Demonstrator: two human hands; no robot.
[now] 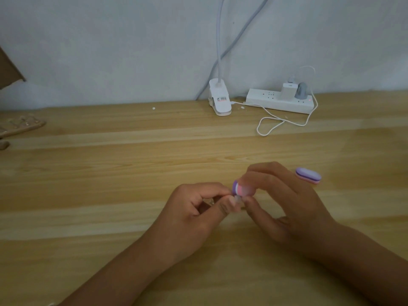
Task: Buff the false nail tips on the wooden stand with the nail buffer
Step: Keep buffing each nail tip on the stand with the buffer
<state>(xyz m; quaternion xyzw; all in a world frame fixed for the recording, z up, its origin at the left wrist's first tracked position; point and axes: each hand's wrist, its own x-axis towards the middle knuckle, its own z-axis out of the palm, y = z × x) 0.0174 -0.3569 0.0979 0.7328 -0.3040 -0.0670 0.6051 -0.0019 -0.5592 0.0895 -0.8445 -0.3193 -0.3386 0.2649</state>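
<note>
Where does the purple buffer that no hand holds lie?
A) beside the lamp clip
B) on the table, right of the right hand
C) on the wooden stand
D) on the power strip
B: the loose buffer lies flat on the table just right of the right hand.

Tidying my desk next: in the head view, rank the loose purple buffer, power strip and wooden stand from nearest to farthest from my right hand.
1. Loose purple buffer, just beyond the right hand, on its right.
2. Power strip, behind, by the wall.
3. Wooden stand, far left edge.
</note>
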